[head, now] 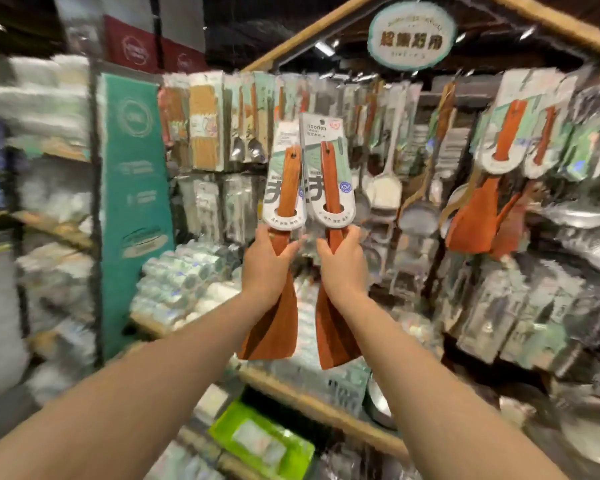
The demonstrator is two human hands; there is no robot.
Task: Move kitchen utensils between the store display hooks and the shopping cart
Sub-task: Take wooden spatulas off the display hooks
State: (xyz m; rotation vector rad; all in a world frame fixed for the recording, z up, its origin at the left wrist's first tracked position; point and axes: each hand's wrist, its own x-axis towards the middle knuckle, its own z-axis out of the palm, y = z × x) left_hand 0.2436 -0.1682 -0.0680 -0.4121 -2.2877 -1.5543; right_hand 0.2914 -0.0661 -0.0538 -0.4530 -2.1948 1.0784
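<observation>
- The left hand (267,263) was clamped round the neck of the left spatula (274,327), just under its card sleeve. The right hand (343,268) gripped the right spatula (331,336) the same way.
- Both spatulas stood upright at the centre of the view, blades toward six o'clock and cards toward twelve. The hands were near each other but apart.
- Behind them ran the display rack; matching hanging spatulas (492,174) showed at two o'clock.
- The hooks were too blurred to make out, so whether either card top sat on one could not be told.
- No cart was in view. A green bin (257,441) lay at six o'clock, its role unclear.
- Judged from this, the transfer was mid-way: two utensils were in hand, neither plainly hung nor carted, and the direction was unclear.
</observation>
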